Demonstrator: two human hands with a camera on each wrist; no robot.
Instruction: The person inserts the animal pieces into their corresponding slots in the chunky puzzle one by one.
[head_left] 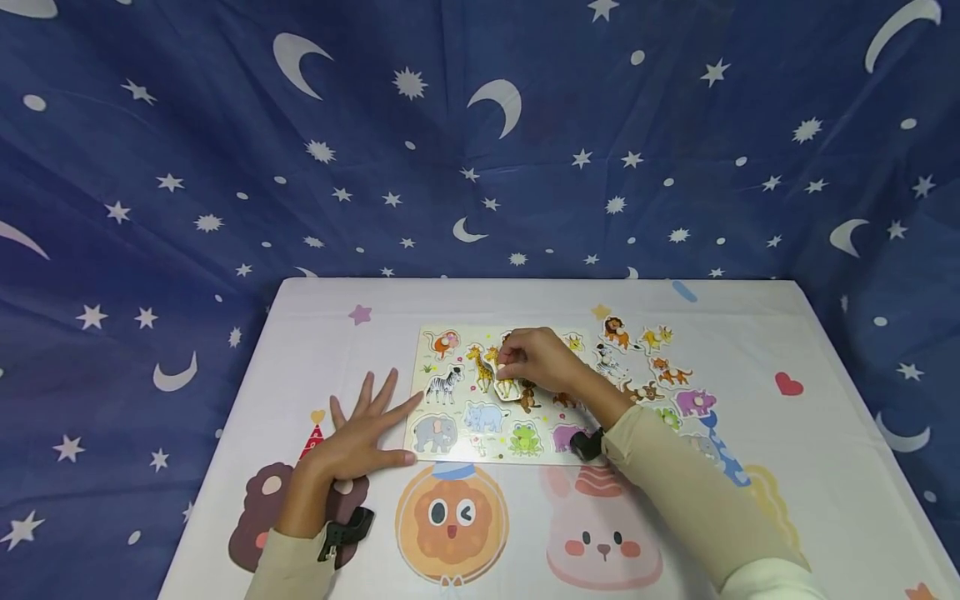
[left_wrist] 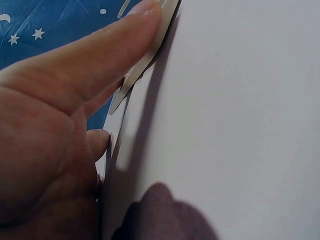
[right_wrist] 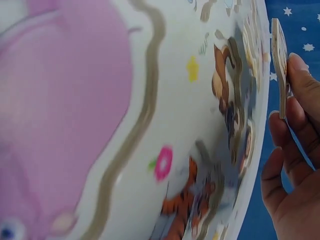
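Observation:
A wooden animal puzzle board [head_left: 472, 333] lies flat on the table. My right hand [head_left: 543, 358] is over its middle and pinches a giraffe puzzle piece [head_left: 507, 390] between thumb and fingers. In the right wrist view the piece [right_wrist: 280, 70] appears edge-on, raised off the board. Beside it, a printed giraffe [head_left: 480, 368] shows on the board. My left hand [head_left: 367, 433] lies at the board's left edge with fingers spread, thumb and a fingertip touching it. The left wrist view has the thumb [left_wrist: 115, 50] against the board's edge [left_wrist: 145, 62].
Right of the board lie several loose pieces, among them a lion [head_left: 617, 332], a zebra [head_left: 610, 360], a tiger [head_left: 670, 372] and a purple hippo [head_left: 696, 402]. My right sleeve [head_left: 690, 492] passes close to the lower ones. A starry blue curtain [head_left: 480, 183] hangs behind the white table [head_left: 322, 333].

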